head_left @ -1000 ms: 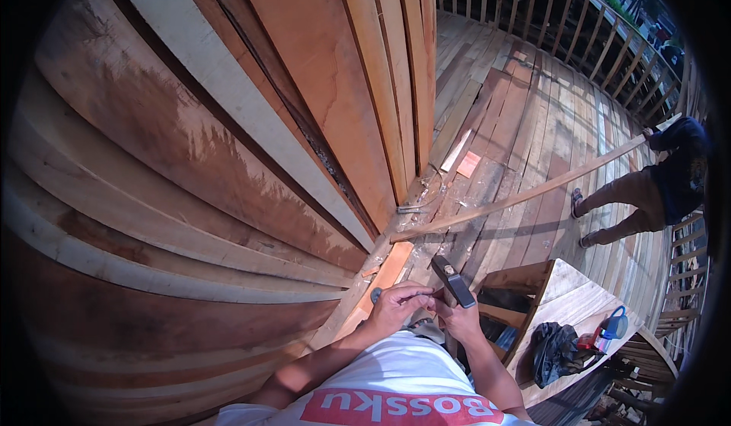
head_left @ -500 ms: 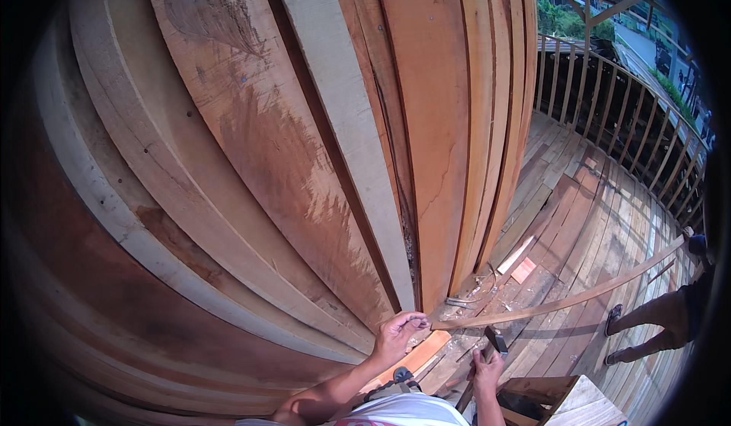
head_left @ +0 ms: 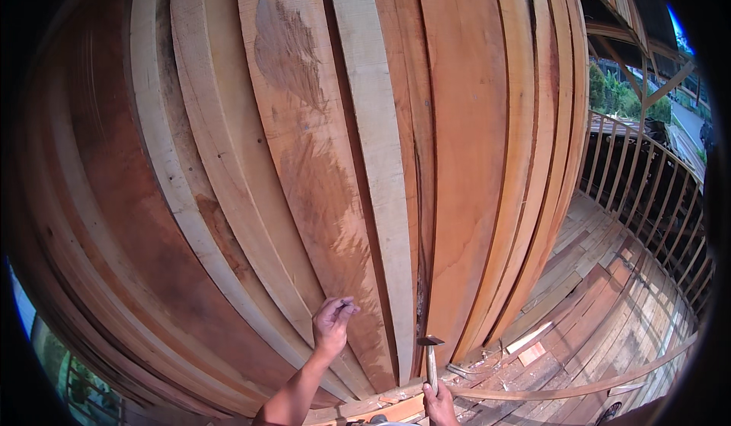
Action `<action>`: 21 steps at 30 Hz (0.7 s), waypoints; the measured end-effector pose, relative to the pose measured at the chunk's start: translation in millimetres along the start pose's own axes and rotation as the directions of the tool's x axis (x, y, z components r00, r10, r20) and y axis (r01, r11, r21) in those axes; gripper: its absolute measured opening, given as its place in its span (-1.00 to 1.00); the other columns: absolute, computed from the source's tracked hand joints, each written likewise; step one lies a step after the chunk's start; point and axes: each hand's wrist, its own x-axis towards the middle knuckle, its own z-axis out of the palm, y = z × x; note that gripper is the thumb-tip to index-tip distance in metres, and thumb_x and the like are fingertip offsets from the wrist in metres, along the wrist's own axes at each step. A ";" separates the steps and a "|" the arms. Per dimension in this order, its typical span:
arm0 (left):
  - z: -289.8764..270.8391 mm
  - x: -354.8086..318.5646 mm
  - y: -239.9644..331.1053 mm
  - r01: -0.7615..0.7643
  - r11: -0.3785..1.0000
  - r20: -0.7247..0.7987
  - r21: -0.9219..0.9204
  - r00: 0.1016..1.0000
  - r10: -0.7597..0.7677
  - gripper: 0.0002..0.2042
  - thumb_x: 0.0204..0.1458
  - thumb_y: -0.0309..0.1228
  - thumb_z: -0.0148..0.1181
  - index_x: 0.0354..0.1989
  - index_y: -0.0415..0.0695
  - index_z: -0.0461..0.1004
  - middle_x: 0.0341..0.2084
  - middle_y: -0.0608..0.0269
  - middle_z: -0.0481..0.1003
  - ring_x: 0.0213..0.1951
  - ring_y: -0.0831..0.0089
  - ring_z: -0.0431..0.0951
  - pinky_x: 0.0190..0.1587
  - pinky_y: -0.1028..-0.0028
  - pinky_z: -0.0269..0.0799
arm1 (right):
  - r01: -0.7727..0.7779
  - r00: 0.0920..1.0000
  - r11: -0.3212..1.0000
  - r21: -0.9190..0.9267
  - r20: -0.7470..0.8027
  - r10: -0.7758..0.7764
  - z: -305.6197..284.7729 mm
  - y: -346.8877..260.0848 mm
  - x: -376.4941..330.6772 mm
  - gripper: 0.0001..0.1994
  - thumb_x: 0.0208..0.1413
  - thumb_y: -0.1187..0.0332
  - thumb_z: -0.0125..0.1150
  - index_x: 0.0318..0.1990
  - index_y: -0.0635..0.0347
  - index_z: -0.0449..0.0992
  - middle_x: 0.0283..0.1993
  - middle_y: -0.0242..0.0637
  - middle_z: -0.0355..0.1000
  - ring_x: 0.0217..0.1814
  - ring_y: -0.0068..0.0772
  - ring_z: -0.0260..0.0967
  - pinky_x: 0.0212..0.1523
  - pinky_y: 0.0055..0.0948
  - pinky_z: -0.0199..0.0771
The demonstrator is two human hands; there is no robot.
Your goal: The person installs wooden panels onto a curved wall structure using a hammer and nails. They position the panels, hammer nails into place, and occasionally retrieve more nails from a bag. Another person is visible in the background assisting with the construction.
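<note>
Long, rough-grained wooden boards in reddish-brown and pale tones [head_left: 466, 159] are faced by both hands. Before them, one dark-metal-headed, pale-wooden-handled hammer [head_left: 432, 367] is gripped head-up by the right hand [head_left: 439, 406]; one small, dark, thin object [head_left: 346, 304] is pinched by the left hand [head_left: 330, 330].

Together a second ago, the left hand [head_left: 331, 325] and right hand [head_left: 439, 408] now part, the left raised to the left of the pale plank [head_left: 381, 144], the right bringing a hammer [head_left: 432, 361] closer to the plank's foot.
</note>
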 end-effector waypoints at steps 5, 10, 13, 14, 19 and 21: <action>30.0 39.4 31.7 -0.145 0.989 -0.102 -0.015 0.985 0.142 -0.89 0.15 -0.62 0.11 -0.17 -0.33 0.48 -0.31 0.24 0.51 -0.23 0.47 0.59 -0.12 0.53 0.51 | 0.121 0.981 0.989 -0.081 0.162 -0.107 -21.6 -85.1 49.3 -0.59 0.32 0.02 -0.12 -0.16 0.26 0.36 -0.57 -0.17 0.38 -0.48 -0.20 0.42 -0.38 -0.19 0.39; 54.0 59.4 62.5 -0.326 0.924 -0.121 0.197 0.928 0.353 -0.92 0.12 -0.61 0.16 -0.24 -0.32 0.51 -0.31 0.20 0.52 -0.24 0.48 0.57 -0.13 0.54 0.49 | 0.304 0.937 0.953 -0.012 0.185 -0.296 -23.6 -104.3 79.3 -0.64 0.35 0.08 -0.14 -0.23 0.25 0.34 -0.59 -0.26 0.33 -0.57 -0.38 0.33 -0.51 -0.29 0.34; 51.8 58.4 59.8 -0.366 0.877 -0.099 0.311 0.905 0.413 -0.92 0.09 -0.61 0.18 -0.25 -0.31 0.52 -0.32 0.17 0.53 -0.25 0.45 0.57 -0.14 0.53 0.49 | 0.316 0.928 0.947 -0.059 0.228 -0.295 -15.2 -90.7 100.7 -0.63 0.35 0.07 -0.17 -0.22 0.25 0.32 -0.59 -0.22 0.34 -0.53 -0.29 0.38 -0.47 -0.24 0.36; 48.6 57.1 56.5 -0.374 0.860 -0.089 0.347 0.900 0.427 -0.92 0.09 -0.62 0.19 -0.25 -0.31 0.53 -0.32 0.16 0.53 -0.25 0.44 0.57 -0.15 0.52 0.50 | 0.365 0.917 0.928 -0.076 0.203 -0.344 -11.2 -87.5 104.1 -0.61 0.34 0.05 -0.16 -0.16 0.28 0.31 -0.56 -0.10 0.36 -0.48 -0.10 0.42 -0.40 -0.13 0.38; 32.1 62.9 65.5 -0.414 0.775 -0.090 0.477 0.854 0.512 -0.91 0.08 -0.62 0.20 -0.25 -0.30 0.53 -0.32 0.14 0.54 -0.25 0.41 0.58 -0.17 0.49 0.51 | 0.280 0.941 0.954 -0.109 0.225 -0.251 8.7 -129.1 104.3 -0.58 0.31 0.08 -0.14 0.00 0.33 0.19 -0.35 0.41 0.40 -0.19 0.53 0.35 -0.22 0.22 0.31; 39.6 76.5 77.0 -0.448 0.756 -0.113 0.477 0.821 0.559 -0.91 0.08 -0.62 0.20 -0.25 -0.30 0.54 -0.32 0.14 0.55 -0.26 0.40 0.58 -0.17 0.48 0.51 | 0.262 0.946 0.958 -0.121 0.230 -0.229 5.0 -127.7 102.8 -0.58 0.30 0.08 -0.13 0.02 0.33 0.19 -0.33 0.42 0.40 -0.17 0.54 0.35 -0.22 0.23 0.31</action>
